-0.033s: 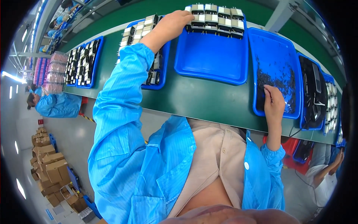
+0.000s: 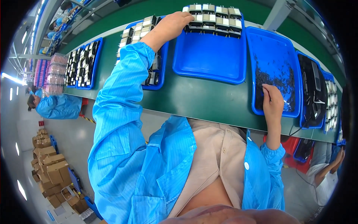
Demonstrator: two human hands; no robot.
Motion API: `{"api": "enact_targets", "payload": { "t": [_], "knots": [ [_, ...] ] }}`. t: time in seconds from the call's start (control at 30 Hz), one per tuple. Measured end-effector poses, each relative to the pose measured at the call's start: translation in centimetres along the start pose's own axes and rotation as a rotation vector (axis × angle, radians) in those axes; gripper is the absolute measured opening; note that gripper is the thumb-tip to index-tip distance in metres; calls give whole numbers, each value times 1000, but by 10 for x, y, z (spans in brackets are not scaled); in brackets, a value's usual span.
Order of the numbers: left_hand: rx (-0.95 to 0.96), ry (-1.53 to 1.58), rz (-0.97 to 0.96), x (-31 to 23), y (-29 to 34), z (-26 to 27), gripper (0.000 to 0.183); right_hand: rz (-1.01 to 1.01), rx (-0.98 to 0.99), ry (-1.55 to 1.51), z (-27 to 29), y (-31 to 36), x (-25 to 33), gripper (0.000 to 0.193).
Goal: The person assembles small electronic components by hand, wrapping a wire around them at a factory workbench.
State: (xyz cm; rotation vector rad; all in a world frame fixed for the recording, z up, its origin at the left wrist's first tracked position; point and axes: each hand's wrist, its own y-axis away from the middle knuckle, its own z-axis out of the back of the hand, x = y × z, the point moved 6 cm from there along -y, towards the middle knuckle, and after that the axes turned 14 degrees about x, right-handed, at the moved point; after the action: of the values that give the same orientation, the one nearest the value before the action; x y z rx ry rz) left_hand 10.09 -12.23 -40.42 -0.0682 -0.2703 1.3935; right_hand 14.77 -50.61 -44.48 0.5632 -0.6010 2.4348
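The middle blue tray (image 2: 209, 56) holds rows of small black-and-white block-shaped parts (image 2: 212, 20) along its far end. My left hand (image 2: 174, 23) reaches to that tray's far left corner, its fingers curled over the leftmost white-topped block (image 2: 186, 10). To the right, a second blue tray (image 2: 266, 41) contains a loose scatter of small thin black pieces (image 2: 278, 80). Over the near left part of that scatter is my right hand (image 2: 273, 100), with thumb and fingertips pinched together. Whatever lies between those fingertips is too small to make out.
Left of the middle tray stands another blue tray (image 2: 163, 71) of blocks, partly behind my left arm. Farther left are more filled trays (image 2: 97, 56). At right, a tray (image 2: 305, 123) holds black casings (image 2: 313, 86). Co-workers sit at the left (image 2: 59, 106) and lower right (image 2: 328, 171).
The middle tray and the right tray appear very slightly farther left in the picture. Both hands keep nearly the same places and poses.
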Motion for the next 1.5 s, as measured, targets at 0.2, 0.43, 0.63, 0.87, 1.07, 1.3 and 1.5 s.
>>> {"api": "enact_targets", "payload": {
  "t": [0.2,0.43,0.63,0.87,1.07,1.3,1.5],
  "knots": [
    [239,-24,-53,1,-5,-22,28,55,10,-60,0,-1,-1,10],
    [211,-134,-114,1,1,-19,31,45,10,-91,2,0,-6,8],
    [128,-132,-70,3,8,-15,41,43,27,-90,0,2,-6,7],
    [134,-75,-88,21,-1,-28,37,-9,47,-126,-3,3,-8,7],
    [107,-104,-132,31,-1,-28,29,-49,63,-144,-4,1,-12,9],
    [45,-81,-157,-1,30,25,28,-55,47,-148,-8,3,-21,10],
    [-64,1606,341,-75,83,25,29,-123,36,-177,0,3,-20,10]
  ]
}}
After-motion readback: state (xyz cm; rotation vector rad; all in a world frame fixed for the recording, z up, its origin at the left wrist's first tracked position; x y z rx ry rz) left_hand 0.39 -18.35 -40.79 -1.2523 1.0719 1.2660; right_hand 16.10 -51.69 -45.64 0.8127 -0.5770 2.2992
